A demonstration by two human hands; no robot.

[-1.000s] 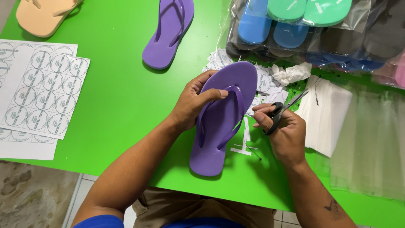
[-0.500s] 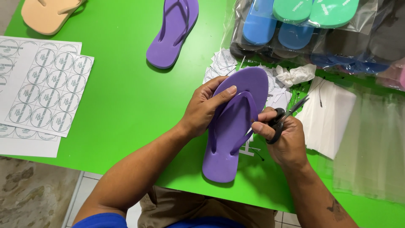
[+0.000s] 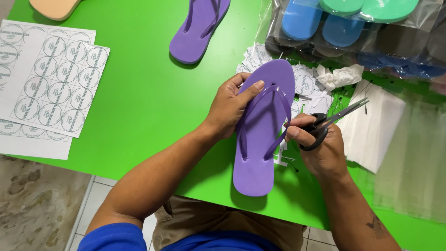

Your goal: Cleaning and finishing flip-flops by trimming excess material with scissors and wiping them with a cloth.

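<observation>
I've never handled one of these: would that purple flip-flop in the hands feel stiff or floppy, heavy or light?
Probably light: the left hand props the flip-flop with a thumb and fingertips at one edge. Likely bendy rather than rigid, since its thin sole looks like foam and the straps arch in soft curves. It lies flat, so it should slide rather than roll on the table.
</observation>
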